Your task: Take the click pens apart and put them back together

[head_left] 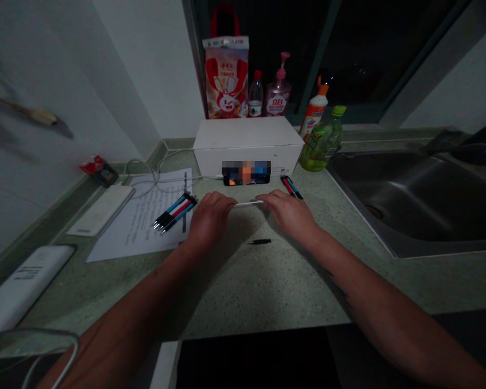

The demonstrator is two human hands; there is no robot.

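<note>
Between my two hands runs a thin white stick (248,203), held level above the counter. My left hand (211,219) pinches its left end, and my right hand (288,213) pinches the right end. Just below it, a short black pen piece (260,241) with a pointed tip lies on the counter. Left of my left hand, several pens (176,212) in blue, white, red and black rest on a printed sheet (135,219). Beyond my right hand lie more pens (291,186), blue, red and black. My fingers cover both ends of the stick.
A phone (247,175) leans against a white box (249,135) at the back. Behind stand a red bag (227,81) and several bottles, including a green bottle (323,141). A steel sink (425,189) is at right. White power strips or banks and cables lie left.
</note>
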